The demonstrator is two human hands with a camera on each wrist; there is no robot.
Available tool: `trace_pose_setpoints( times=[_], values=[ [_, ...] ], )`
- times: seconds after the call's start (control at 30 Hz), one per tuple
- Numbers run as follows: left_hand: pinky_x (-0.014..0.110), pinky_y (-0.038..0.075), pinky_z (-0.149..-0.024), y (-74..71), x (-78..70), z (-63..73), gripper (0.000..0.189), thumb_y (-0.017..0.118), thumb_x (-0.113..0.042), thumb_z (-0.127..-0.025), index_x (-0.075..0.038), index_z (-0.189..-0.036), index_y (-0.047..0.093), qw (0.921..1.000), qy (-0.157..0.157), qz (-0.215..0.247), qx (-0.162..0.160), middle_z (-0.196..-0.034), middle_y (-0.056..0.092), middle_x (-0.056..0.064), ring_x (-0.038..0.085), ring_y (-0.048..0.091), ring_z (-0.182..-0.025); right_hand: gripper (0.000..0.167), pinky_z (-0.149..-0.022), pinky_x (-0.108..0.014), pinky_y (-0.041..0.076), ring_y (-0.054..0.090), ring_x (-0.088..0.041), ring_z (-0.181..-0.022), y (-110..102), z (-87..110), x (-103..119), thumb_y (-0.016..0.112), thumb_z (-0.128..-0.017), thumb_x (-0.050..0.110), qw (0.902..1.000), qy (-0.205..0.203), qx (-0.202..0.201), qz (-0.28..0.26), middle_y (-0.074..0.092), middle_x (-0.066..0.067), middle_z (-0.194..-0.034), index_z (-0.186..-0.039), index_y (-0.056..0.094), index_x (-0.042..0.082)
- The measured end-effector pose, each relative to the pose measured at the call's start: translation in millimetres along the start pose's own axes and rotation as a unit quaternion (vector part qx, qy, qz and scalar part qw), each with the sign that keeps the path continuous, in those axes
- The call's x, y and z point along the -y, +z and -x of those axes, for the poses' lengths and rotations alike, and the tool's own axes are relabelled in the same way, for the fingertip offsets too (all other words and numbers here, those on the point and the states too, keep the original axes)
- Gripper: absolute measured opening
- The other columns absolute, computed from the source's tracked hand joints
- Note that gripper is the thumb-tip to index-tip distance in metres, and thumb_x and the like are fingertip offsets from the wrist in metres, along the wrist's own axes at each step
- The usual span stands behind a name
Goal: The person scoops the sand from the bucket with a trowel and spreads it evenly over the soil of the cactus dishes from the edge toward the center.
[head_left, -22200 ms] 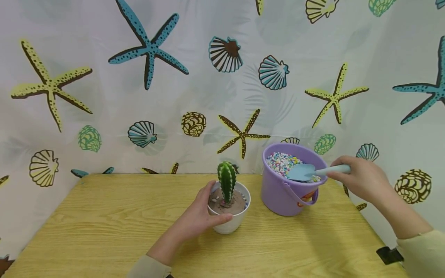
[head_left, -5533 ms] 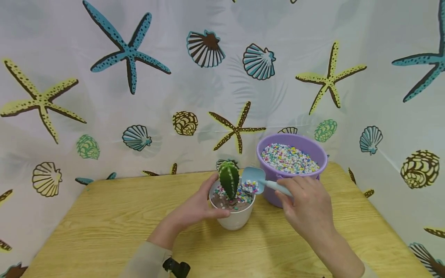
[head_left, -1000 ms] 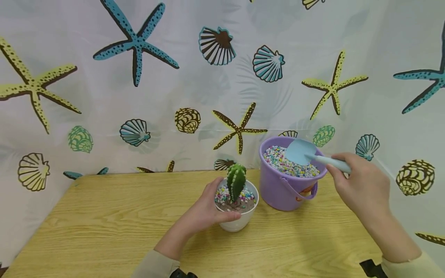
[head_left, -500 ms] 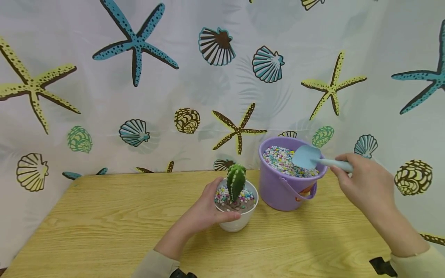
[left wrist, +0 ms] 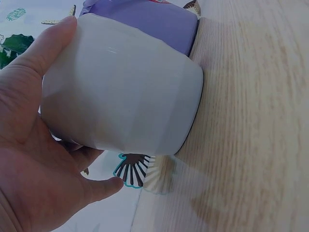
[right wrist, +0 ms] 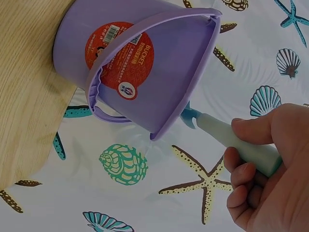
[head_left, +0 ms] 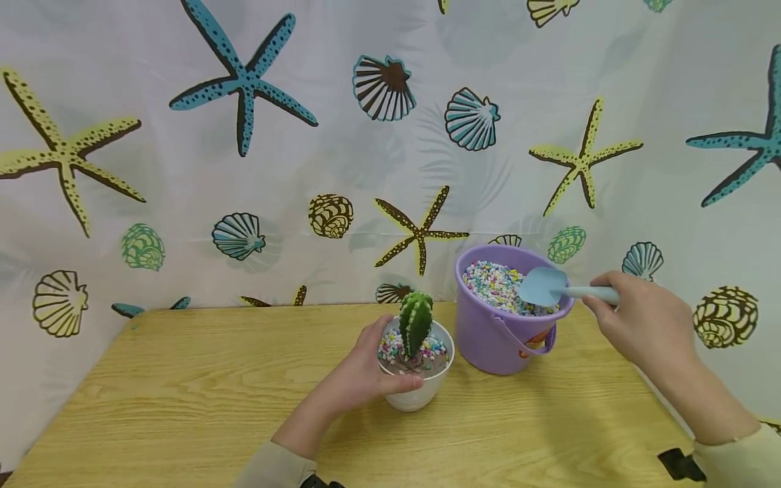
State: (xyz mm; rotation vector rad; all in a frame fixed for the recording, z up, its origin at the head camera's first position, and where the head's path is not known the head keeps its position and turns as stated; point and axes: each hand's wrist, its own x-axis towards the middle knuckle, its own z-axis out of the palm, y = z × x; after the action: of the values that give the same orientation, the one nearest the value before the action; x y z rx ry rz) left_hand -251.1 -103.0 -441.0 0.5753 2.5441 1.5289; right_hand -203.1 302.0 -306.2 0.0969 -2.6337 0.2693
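My left hand grips the white flowerpot by its left side, thumb at the front of the rim. A green cactus stands in the pot, with brown soil and many-coloured beads around it. In the left wrist view the pot stands on the table. My right hand holds a light blue toy shovel by its handle. The shovel's blade lies over the beads inside the purple bucket; in the right wrist view the bucket wall hides most of the blade.
The bucket stands at the back right of the wooden table, handle hanging at its front, with a red label. A white curtain with starfish and shells hangs behind and to the right.
Since 22 seconds ago, beads have come to cover part of the soil. The shovel was over the pot 5.5 seconds ago and is back in the bucket, lately shifted slightly right and lower.
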Motion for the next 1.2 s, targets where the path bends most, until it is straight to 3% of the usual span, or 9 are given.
trace_pose_setpoints(
  times=[0.6, 0.93, 1.2],
  values=[
    [0.070, 0.037, -0.122, -0.3, -0.3, 1.8, 0.124, 0.099, -0.048, -0.082, -0.017, -0.175, 0.024, 1.0000, -0.004, -0.003, 0.000, -0.174, 0.029, 0.022, 0.048, 0.041, -0.154, 0.028, -0.047, -0.037, 0.037, 0.052, -0.021, -0.057, -1, -6.4, 3, 0.073, -0.106, 0.031, 0.9976, 0.019, 0.067, 0.001, 0.072, -0.002, -0.078, -0.118, 0.075, 0.005],
    [0.069, 0.037, -0.122, -0.6, -0.4, 1.5, 0.124, 0.099, -0.048, -0.082, -0.018, -0.176, 0.024, 1.0000, -0.007, -0.002, -0.001, -0.174, 0.029, 0.022, 0.047, 0.041, -0.154, 0.032, -0.051, -0.036, 0.039, 0.054, -0.022, -0.061, 3, -12.1, 7, 0.072, -0.106, 0.034, 0.9953, 0.038, 0.089, -0.006, 0.074, -0.005, -0.085, -0.116, 0.075, 0.004],
    [0.070, 0.037, -0.122, -0.5, -0.9, 1.9, 0.123, 0.099, -0.048, -0.082, -0.017, -0.175, 0.024, 1.0000, -0.007, -0.002, 0.000, -0.173, 0.029, 0.022, 0.047, 0.041, -0.154, 0.030, -0.052, -0.037, 0.038, 0.052, -0.023, -0.061, 13, -14.0, 9, 0.070, -0.107, 0.034, 0.9946, 0.044, 0.090, -0.024, 0.069, -0.003, -0.078, -0.114, 0.074, 0.004]
  ],
)
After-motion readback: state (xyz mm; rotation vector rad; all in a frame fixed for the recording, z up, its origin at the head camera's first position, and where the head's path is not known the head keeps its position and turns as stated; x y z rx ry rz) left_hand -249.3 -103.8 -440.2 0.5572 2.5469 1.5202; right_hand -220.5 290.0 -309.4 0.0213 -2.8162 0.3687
